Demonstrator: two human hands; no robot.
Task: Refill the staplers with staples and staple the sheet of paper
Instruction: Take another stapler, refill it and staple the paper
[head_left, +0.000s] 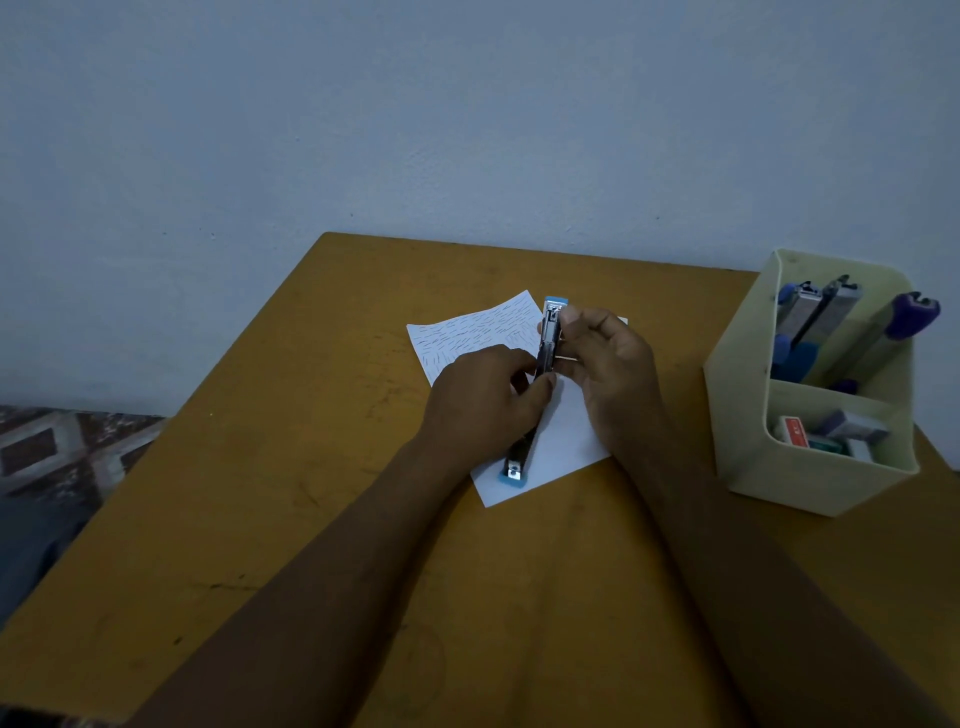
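Head view: slim metal stapler (546, 343), blue plastic ends, opened out long over a white sheet of paper (566, 436) on a scuffed mustard table (291, 493). Left hand (483, 405) curled round its middle; right hand (613, 374) pinching the upper metal rail. Right: pale boxy organizer (810, 478) holding spare staplers (815, 312).

Table (311, 519) was mustard yellow, stapler (548, 353) light blue and silver, paper (566, 436) white, organizer (810, 478) pale green.

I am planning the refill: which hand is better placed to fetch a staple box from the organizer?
Probably the right hand: the organizer with the staple boxes stands on its side, while the left hand grips the open stapler and can steady it on the paper.
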